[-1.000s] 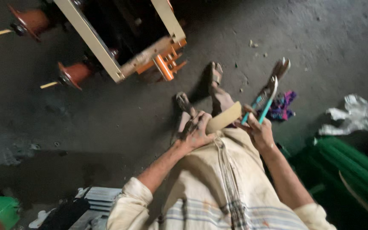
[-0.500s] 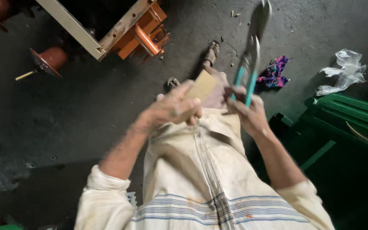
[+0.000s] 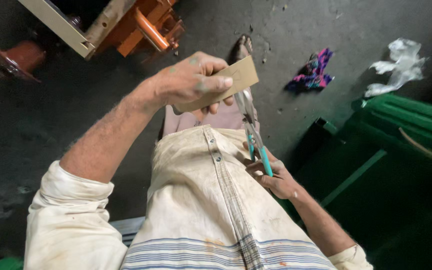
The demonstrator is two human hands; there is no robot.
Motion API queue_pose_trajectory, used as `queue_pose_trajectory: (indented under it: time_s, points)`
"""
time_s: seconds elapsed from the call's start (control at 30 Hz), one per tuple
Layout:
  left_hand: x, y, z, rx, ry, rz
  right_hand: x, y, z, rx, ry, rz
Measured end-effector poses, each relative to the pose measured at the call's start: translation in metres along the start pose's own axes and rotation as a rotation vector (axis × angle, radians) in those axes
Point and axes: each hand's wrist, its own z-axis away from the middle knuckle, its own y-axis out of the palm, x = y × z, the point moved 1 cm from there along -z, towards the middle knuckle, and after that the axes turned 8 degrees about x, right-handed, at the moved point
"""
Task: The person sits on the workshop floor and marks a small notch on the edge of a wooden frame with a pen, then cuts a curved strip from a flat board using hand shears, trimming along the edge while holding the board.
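Head view: snips (image 3: 252,129) blades-up toward cardboard piece (image 3: 226,82), handles toward right hand (image 3: 275,179).

Tan cardboard piece (image 3: 226,82), teal-handled snips (image 3: 256,137), cream blue-striped shirt (image 3: 211,210), multicoloured rag (image 3: 313,70), green metal frame (image 3: 401,130), orange machine part (image 3: 146,27)

A card (image 3: 226,82) is held in the left hand (image 3: 191,80), raised before the body at the centre of the view. Below and to its right, snips (image 3: 252,131) are held in the right hand (image 3: 276,179), with the blades met at the card's lower edge. A machine frame (image 3: 111,25) is set on the floor (image 3: 51,125) at the upper left, with an insulator (image 3: 21,59) further left. To the right of the card, a rag (image 3: 313,70) is laid on the floor, a crumpled bag (image 3: 398,65) beyond it, and bins (image 3: 401,150) below these.
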Motion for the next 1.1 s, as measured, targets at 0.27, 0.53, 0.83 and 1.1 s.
queue_pose_trajectory:
  time_s: [0.27, 0.53, 0.83, 1.1]
  points:
    - [0.011, 0.019, -0.047, 0.096, -0.101, -0.058, -0.025, 0.015, 0.009, -0.007, -0.214, -0.246]
    - [0.025, 0.027, -0.062, 0.138, -0.014, -0.052, -0.019, 0.023, 0.013, -0.092, -0.129, -0.143]
    - [0.016, 0.029, -0.053, 0.142, -0.061, -0.045, 0.008, 0.032, 0.003, -0.158, 0.035, 0.062]
    - [0.021, 0.029, -0.044, 0.179, 0.022, 0.052, 0.017, 0.04, -0.009, -0.204, -0.08, 0.436]
